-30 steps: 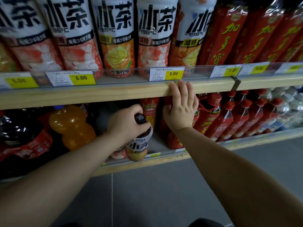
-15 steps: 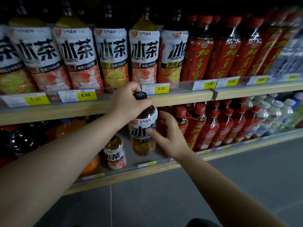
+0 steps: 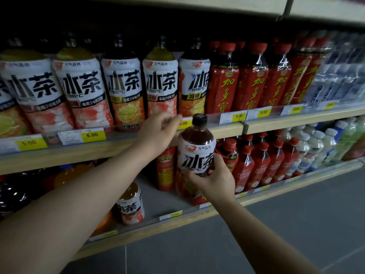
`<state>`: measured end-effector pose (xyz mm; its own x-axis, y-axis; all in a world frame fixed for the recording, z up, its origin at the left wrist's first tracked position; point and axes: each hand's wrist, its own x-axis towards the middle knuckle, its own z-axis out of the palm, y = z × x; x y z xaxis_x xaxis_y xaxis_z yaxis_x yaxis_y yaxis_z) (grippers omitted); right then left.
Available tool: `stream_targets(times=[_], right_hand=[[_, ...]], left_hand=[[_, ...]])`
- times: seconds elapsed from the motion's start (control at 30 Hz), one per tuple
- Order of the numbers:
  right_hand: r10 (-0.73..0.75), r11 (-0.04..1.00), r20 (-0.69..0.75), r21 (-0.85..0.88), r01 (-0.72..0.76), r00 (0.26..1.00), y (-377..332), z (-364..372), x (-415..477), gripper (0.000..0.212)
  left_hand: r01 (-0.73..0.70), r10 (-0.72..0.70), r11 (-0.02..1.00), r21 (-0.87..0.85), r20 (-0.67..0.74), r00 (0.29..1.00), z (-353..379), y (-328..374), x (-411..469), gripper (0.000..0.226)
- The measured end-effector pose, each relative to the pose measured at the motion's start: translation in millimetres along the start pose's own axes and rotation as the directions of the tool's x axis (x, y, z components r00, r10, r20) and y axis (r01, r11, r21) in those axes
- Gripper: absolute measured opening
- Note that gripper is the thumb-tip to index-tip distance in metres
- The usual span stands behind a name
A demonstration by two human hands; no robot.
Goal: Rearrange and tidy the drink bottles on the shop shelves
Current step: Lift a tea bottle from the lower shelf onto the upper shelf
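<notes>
Head view: iced tea bottle (image 3: 195, 153), white-labelled with a black cap, stands upright in the air in front of the upper shelf edge (image 3: 223, 131), its cap level with the price strip and its base down before the lower shelf. Right hand (image 3: 214, 177) grasps it from the right and below, fingers curled across the lower part of the label and the thumb side behind, so the bottle rises above and to the left of that hand. Left hand (image 3: 158, 132) hangs just left of the bottle's neck, fingers loosely bent and parted, gripping nothing; its fingertips come close to the cap without clearly touching it.

Above the upper shelf edge, a row of large iced tea bottles (image 3: 122, 91) with the same black lettering fills the shelf to the left of the held bottle. Red-labelled bottles (image 3: 250, 84) stand to the right of that row, and pale wrapped bottles (image 3: 335, 82) lie further right, blurred. Yellow price tags (image 3: 91, 134) run along the strip.

Below the upper shelf edge, a small iced tea bottle (image 3: 130, 206) stands alone on the lower shelf, down and left of the held bottle. Small red-capped bottles (image 3: 262, 161) crowd just right of the right hand, with white bottles (image 3: 316, 147) beyond them. An orange drink bottle (image 3: 69, 174) sits in shadow to the far left.
</notes>
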<state>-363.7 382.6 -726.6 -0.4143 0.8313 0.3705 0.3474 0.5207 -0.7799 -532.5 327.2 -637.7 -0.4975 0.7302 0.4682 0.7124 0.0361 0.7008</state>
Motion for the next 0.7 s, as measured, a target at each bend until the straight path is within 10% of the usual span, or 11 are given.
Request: stream_targets(times=[0.17,0.7], right_hand=[[0.047,0.999,-0.114,0.030,-0.044,0.992,-16,-37,31,0.056],[-0.038,0.945,-0.325,0.297,0.140,0.945,-81,-44,110,0.047]], left_hand=[[-0.211,0.091,0.849,0.484,0.259,0.961,7,-25,-9,0.025],[-0.123,-0.058,0.818,0.562,0.294,0.954,-7,-6,16,0.027]])
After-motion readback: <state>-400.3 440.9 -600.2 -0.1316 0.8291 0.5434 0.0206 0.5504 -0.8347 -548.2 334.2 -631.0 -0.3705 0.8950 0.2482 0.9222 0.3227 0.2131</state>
